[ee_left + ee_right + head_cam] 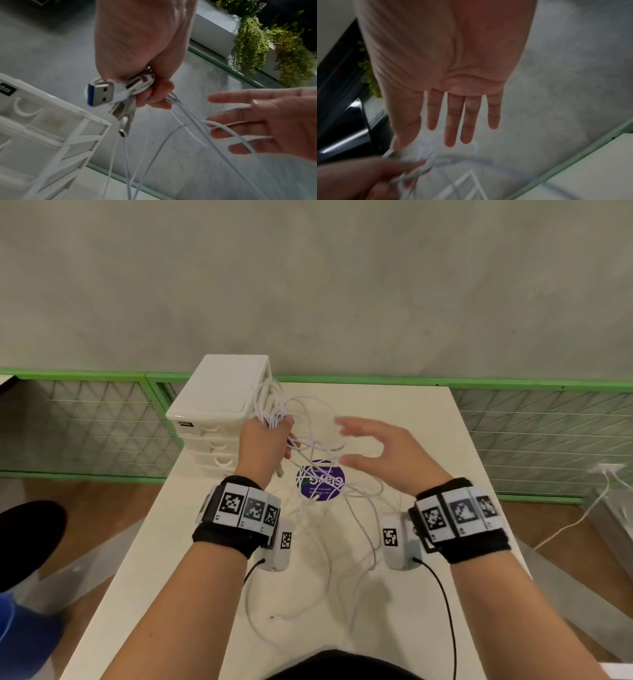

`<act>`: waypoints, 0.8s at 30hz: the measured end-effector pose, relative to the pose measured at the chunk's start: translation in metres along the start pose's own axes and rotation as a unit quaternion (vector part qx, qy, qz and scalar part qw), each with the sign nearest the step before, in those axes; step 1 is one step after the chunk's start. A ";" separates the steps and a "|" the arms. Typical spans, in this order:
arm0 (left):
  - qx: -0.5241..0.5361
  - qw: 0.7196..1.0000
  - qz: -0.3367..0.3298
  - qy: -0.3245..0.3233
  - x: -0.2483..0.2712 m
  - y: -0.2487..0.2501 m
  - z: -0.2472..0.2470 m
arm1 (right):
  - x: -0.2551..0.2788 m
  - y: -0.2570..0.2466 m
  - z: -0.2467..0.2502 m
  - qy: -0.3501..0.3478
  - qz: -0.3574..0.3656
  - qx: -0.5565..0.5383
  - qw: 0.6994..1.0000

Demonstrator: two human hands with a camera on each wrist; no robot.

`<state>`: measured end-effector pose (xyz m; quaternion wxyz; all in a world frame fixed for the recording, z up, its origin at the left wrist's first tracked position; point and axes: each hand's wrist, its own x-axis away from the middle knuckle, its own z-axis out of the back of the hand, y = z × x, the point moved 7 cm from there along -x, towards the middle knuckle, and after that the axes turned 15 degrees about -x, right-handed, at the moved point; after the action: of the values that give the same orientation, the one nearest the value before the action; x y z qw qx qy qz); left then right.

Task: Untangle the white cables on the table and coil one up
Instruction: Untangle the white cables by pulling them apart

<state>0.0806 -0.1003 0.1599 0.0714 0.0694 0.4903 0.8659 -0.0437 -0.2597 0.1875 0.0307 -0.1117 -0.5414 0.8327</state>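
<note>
A tangle of thin white cables [318, 446] hangs from my left hand [265, 440], which grips a bundle of them above the white table [428, 422]. In the left wrist view the fist closes round several plug ends, among them a USB plug with a blue insert [101, 94] and a small silver plug [124, 125]. Loose strands [329, 542] trail down across the table toward its near edge. My right hand [373, 450] hovers to the right of the bundle, fingers [453, 121] straight and spread, holding nothing. Strands [223, 129] pass near its fingertips.
A white drawer unit [219, 405] stands at the table's far left corner, right beside my left hand. A purple round sticker [322, 481] lies under the cables. A green mesh fence [548, 426] runs behind the table. Another white cable [582, 515] lies on the floor at right.
</note>
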 end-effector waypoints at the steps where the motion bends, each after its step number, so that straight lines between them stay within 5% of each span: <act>1: 0.002 1.000 -0.003 -0.004 0.001 0.001 -0.003 | -0.003 0.002 -0.011 -0.009 -0.016 0.016 1.000; 7: 0.004 0.999 -0.010 -0.040 0.015 0.001 -0.018 | -0.014 0.023 -0.032 -0.004 -0.082 0.096 0.992; 15: 0.106 0.975 -0.041 -0.190 0.024 -0.004 -0.041 | -0.013 0.007 -0.004 0.129 -0.049 -0.152 0.979; 20: 0.198 0.932 -0.016 -0.303 0.038 -0.008 -0.058 | -0.015 0.003 0.016 0.145 -0.051 -0.109 0.982; 24: 0.113 0.928 -0.035 -0.353 0.040 -0.015 -0.062 | -0.010 0.003 0.042 0.207 -0.048 -0.167 0.963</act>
<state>0.0305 -0.1370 0.1170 0.2620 0.3610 0.5298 0.7213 -0.0434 -0.3003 0.2029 0.1630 -0.2585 -0.6592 0.6871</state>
